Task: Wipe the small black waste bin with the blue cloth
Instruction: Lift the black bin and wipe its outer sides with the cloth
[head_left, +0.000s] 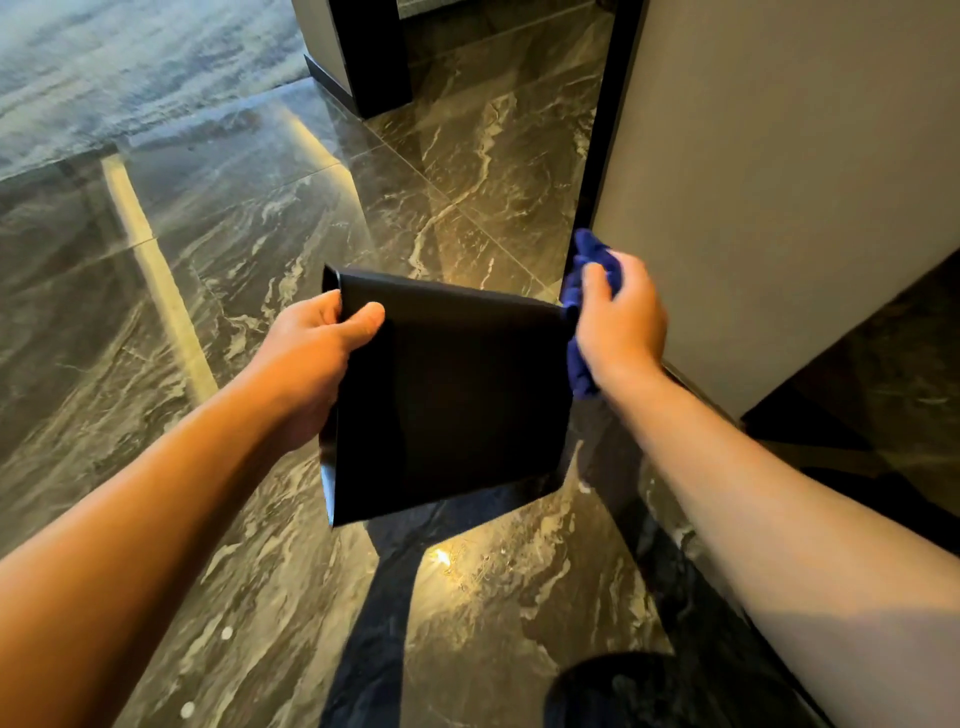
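The small black waste bin (457, 395) is square-sided and held up in the air above the floor, one flat side facing me. My left hand (317, 353) grips its upper left corner, thumb on the near face and fingers behind. My right hand (618, 317) is closed around the bunched blue cloth (587, 291) and presses it against the bin's right edge near the top corner. Part of the cloth hangs below my palm. The bin's opening is hidden from me.
Glossy dark marble floor (260, 234) lies all around below. A beige wall panel (779, 182) with a black edge stands close on the right. A dark pillar base (363, 62) is at the back. A dark shoe (623, 691) shows at the bottom.
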